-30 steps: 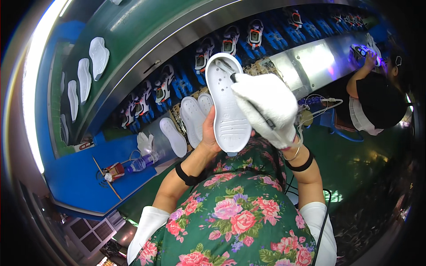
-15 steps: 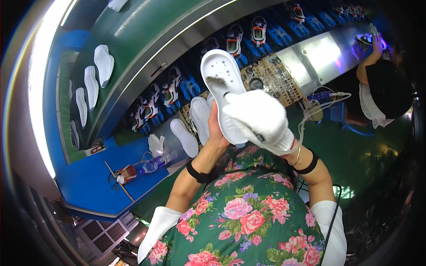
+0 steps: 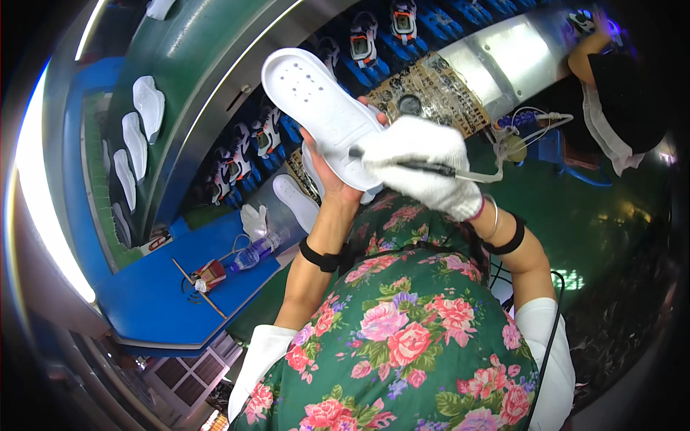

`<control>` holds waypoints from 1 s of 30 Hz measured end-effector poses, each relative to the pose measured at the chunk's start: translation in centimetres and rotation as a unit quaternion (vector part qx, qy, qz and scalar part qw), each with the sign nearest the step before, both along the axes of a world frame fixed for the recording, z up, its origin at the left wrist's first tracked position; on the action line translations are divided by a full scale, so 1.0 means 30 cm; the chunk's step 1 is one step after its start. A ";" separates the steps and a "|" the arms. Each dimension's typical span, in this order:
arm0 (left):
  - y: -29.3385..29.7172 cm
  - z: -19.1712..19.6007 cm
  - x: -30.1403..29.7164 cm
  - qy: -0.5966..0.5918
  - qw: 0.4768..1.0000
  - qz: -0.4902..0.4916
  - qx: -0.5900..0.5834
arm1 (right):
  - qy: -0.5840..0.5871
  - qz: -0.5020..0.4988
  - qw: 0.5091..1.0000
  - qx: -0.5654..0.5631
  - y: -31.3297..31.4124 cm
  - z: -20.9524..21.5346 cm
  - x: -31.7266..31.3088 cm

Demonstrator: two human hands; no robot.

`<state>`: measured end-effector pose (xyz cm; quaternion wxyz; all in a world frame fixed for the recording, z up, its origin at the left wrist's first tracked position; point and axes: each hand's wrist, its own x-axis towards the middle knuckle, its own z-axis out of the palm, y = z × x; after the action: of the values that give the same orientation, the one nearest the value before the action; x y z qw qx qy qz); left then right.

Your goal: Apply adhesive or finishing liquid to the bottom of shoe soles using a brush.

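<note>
— Blue surface (image 3: 158, 302) lay at the person's lower left, didn't it? What sat on it?

— One clear plastic bottle (image 3: 253, 253), one thin stick (image 3: 200, 289), one small red-and-white item (image 3: 208, 273) and one white glove (image 3: 254, 220). Its near half was bare, and its front edge curved toward the person's lap.

— And the hands?

— Two. The bare left hand (image 3: 338, 179) had its fingers wrapped up from below around one white insole (image 3: 323, 115), held raised and tilted in front of the chest, the perforated end pointing up and away. The gloved right hand (image 3: 424, 165) was clenched on one dark slim tool (image 3: 410, 167), tip touching the insole's near end. A thin cord ran from the tool off to the right.

— Anything under the insole?

— More white insoles lay just beyond the left wrist; one (image 3: 296, 202) showed clearly, the others were partly hidden, so I couldn't count them.

— Farther out?

— A blue belt of shoes (image 3: 269, 133), then a green conveyor (image 3: 187, 79) with four white soles (image 3: 149, 106) showing along its left edge, well spaced. At the far right, another person (image 3: 611, 93) leaned over a metal surface (image 3: 517, 50).
</note>
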<state>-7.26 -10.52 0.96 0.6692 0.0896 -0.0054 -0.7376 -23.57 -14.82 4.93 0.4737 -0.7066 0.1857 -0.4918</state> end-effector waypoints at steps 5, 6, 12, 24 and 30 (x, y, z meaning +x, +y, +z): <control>-0.014 -0.015 0.029 -0.004 1.000 -0.019 -0.021 | 0.092 -0.041 0.972 -0.214 0.042 -0.041 0.010; -0.011 -0.036 0.043 -0.024 0.996 -0.059 -0.057 | 0.062 -0.021 0.982 -0.176 0.057 -0.038 0.017; -0.019 -0.034 0.067 -0.037 0.999 0.024 0.005 | 0.060 0.004 0.997 -0.042 0.008 -0.033 -0.030; -0.016 -0.076 0.176 -0.062 0.996 -0.067 -0.017 | 0.102 0.060 0.978 -0.172 0.060 -0.051 -0.029; -0.020 -0.065 0.182 -0.024 0.988 -0.138 -0.061 | 0.032 0.115 0.983 0.137 0.056 -0.020 -0.033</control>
<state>-1.79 -11.11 -0.99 0.5646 0.0651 -0.0785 -0.8191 -24.57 -13.13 4.35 0.6134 -0.6671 0.1836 -0.3809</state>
